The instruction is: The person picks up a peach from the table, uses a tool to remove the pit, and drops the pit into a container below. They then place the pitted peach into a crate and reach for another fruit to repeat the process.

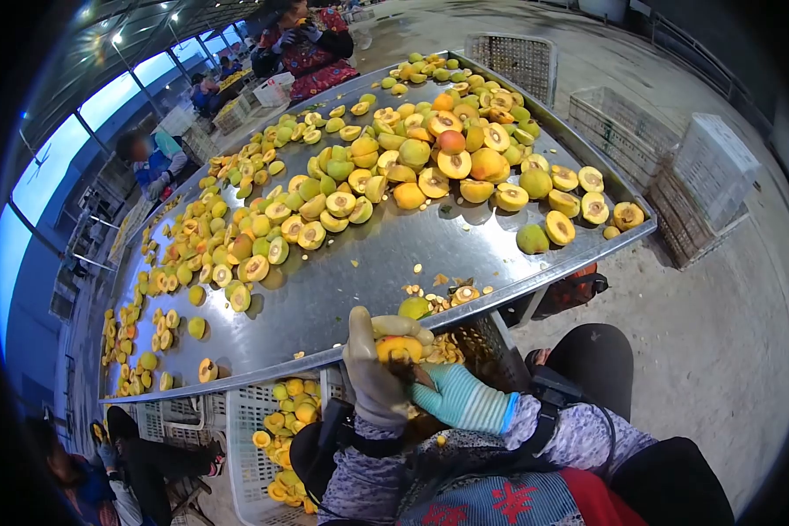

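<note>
Take your hands as the centre of the dial, with 12 o'clock toward the top of the view. Your left hand (370, 375), in a pale glove, is partly closed, its fingers curled around a yellow peach half (395, 348) with a red-tinged edge. Your right hand (463, 394), in a teal and white striped knit glove, is at 4 o'clock, its fingers bent toward the near side of that peach half; whether it grips a tool or the fruit itself cannot be determined. The held peach half is located just beyond the near edge of the metal counter (314, 289), on your side.

The counter extends from 9 to 1 o'clock and carries a large pile of peach halves (342, 203), many cut side up. One red-blushed peach (451, 142) sits in the pile at 12 o'clock. Small scraps (454, 295) lie near the counter edge at 1 o'clock.

A white plastic crate (241, 465) at 8 o'clock contains further peach pieces (294, 412). Stacked crates (710, 180) stand on the floor (728, 351) at 2 o'clock. A co-worker (311, 57) in a red patterned garment is at 11 o'clock, beyond the counter.
</note>
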Demonstrator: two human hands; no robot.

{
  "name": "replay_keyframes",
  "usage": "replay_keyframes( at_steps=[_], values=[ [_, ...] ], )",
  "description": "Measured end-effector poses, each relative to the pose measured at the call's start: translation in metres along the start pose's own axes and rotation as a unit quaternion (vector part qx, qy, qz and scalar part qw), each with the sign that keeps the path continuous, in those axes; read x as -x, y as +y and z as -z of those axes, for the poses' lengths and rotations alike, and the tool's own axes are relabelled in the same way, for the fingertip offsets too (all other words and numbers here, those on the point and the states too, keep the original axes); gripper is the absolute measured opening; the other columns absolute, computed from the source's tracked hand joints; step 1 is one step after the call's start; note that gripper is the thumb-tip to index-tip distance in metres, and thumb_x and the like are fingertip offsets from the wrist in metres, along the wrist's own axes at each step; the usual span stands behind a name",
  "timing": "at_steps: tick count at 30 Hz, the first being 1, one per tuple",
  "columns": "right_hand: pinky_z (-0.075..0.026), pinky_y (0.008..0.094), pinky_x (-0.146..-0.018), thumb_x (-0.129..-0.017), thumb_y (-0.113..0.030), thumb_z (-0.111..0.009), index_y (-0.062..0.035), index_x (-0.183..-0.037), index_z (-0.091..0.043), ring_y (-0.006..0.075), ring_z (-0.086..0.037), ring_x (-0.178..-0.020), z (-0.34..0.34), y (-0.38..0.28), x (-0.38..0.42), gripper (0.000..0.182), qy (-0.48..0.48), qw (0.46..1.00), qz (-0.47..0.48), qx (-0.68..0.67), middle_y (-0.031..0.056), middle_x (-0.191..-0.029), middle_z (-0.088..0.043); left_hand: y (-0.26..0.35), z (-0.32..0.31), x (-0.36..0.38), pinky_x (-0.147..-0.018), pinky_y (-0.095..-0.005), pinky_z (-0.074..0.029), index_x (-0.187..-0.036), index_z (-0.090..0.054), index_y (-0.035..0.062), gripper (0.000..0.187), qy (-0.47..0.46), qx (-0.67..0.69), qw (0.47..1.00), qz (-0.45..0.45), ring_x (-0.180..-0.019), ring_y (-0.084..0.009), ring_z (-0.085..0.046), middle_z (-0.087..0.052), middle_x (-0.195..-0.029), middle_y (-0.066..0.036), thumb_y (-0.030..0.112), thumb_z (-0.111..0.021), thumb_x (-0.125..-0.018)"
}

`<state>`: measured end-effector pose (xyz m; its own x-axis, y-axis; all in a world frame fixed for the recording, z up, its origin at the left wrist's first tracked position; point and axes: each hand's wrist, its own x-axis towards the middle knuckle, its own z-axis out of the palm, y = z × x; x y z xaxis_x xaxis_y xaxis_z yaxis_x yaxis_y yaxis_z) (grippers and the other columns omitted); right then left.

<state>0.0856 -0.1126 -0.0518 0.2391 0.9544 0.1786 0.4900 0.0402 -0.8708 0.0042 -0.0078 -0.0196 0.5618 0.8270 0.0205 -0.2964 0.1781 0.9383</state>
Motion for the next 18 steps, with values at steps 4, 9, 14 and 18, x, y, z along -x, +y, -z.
replay_keyframes(
  at_steps=[4, 9, 14, 18],
  values=[
    [-0.053, 0.0425, -0.068, -0.099, -0.031, -0.053, 0.0025, -0.105, -0.061, 0.0330, -0.066, -0.075, 0.000, 0.007, 0.000, 0.035, -0.104, 0.978, -0.004, -0.180, 0.0207, -0.079, -0.064, 0.015, 0.008, -0.004, -0.064, -0.0351, -0.054, -0.088, -0.061, 0.0001, 0.057, -0.068, -0.041, 0.997, 0.018, -0.064, -0.0266, -0.063, -0.065, -0.075, -0.019, 0.050, -0.038, -0.101],
    [-0.052, 0.0411, -0.071, -0.097, -0.033, -0.055, 0.0035, -0.102, -0.060, 0.0298, -0.064, -0.076, 0.009, 0.002, -0.002, 0.037, -0.156, 0.970, -0.119, -0.145, 0.0184, -0.080, -0.064, 0.014, 0.010, -0.003, -0.066, -0.0308, -0.054, -0.087, -0.064, -0.0043, 0.062, -0.092, -0.193, 0.973, -0.081, -0.065, -0.0216, -0.067, -0.068, -0.074, -0.015, 0.042, -0.027, -0.106],
    [-0.052, 0.0409, -0.069, -0.097, -0.031, -0.054, 0.0020, -0.100, -0.060, 0.0285, -0.064, -0.075, 0.009, 0.001, -0.001, 0.034, -0.143, 0.965, -0.129, -0.176, 0.0168, -0.076, -0.063, -0.001, 0.000, -0.001, -0.064, -0.0336, -0.054, -0.082, -0.064, -0.0035, 0.062, 0.031, -0.034, 0.999, 0.025, -0.062, -0.0237, -0.065, -0.066, -0.072, -0.016, 0.047, -0.035, -0.104],
    [-0.052, 0.0389, -0.064, -0.098, -0.030, -0.053, 0.0000, -0.098, -0.060, 0.0247, -0.063, -0.069, 0.002, 0.009, -0.002, 0.030, -0.129, 0.982, -0.090, -0.106, 0.0126, -0.072, -0.062, 0.005, -0.001, -0.003, -0.063, -0.0335, -0.053, -0.081, -0.064, -0.0031, 0.064, -0.017, -0.110, 0.994, -0.015, -0.061, -0.0244, -0.064, -0.065, -0.072, -0.017, 0.052, -0.037, -0.101]
  ],
)
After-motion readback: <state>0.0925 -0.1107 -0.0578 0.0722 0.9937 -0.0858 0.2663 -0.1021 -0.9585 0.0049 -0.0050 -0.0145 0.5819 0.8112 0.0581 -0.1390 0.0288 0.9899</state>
